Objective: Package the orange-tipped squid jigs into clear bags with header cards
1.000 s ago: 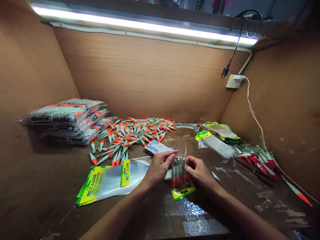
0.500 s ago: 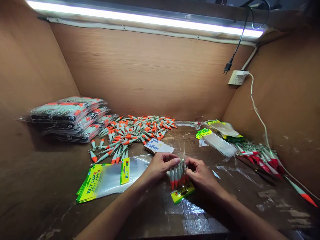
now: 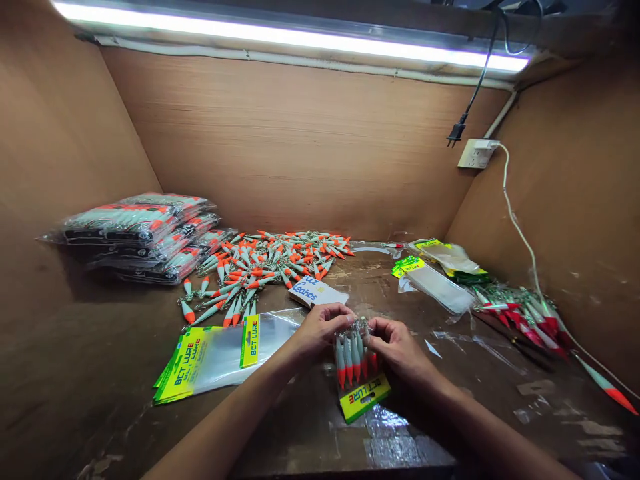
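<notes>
Between my hands is a clear plastic packet [image 3: 365,398] with a yellow-green BCT LURE header turned toward me. Several white-and-orange squid jigs [image 3: 356,359] stand side by side in it, orange ends down near the header. My left hand [image 3: 326,328] is closed, thumb and fingers pinching the packet's far left edge by the metal hooks. At the far right edge my right hand [image 3: 395,343] pinches the packet too, its fingertips partly covering the hooks. Left of my forearm lies a fan of flat header bags [image 3: 225,360].
Loose squid jigs [image 3: 270,257] are heaped at the back. Packed bundles [image 3: 135,237] are stacked on the left. A handwritten card [image 3: 320,293] lies beyond my hands. More bags [image 3: 440,287] and red-and-white jigs [image 3: 525,310] lie right, beside a white cable [image 3: 520,233].
The packet has tilted up and come slightly nearer, so its jigs and header show more fully. Both hands keep their pinch in nearly the same place.
</notes>
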`<action>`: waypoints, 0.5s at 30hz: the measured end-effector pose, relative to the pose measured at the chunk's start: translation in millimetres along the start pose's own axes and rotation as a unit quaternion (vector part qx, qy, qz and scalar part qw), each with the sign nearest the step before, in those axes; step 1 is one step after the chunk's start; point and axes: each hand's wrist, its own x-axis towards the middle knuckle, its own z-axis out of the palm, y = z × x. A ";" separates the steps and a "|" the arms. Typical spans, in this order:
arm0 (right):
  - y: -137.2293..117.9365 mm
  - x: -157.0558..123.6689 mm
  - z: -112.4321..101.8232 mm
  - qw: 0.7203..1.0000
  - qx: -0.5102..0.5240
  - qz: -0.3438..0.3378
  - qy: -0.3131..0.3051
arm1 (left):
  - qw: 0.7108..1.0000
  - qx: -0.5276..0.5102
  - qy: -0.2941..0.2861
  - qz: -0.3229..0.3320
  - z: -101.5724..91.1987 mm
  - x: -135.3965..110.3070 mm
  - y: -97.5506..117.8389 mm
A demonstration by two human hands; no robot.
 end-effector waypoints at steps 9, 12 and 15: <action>-12.7 7.4 -16.7 1.000 -0.004 -0.025 0.003 | 0.999 -0.024 -0.026 -0.017 0.1 -1.9 -4.8; -22.4 7.0 -16.0 0.999 -0.009 -0.033 0.029 | 0.999 -0.001 -0.045 -0.023 6.4 -4.3 -4.1; -26.3 6.6 -17.4 0.997 -0.030 -0.037 0.063 | 0.999 0.033 -0.021 -0.006 7.4 -1.9 -6.5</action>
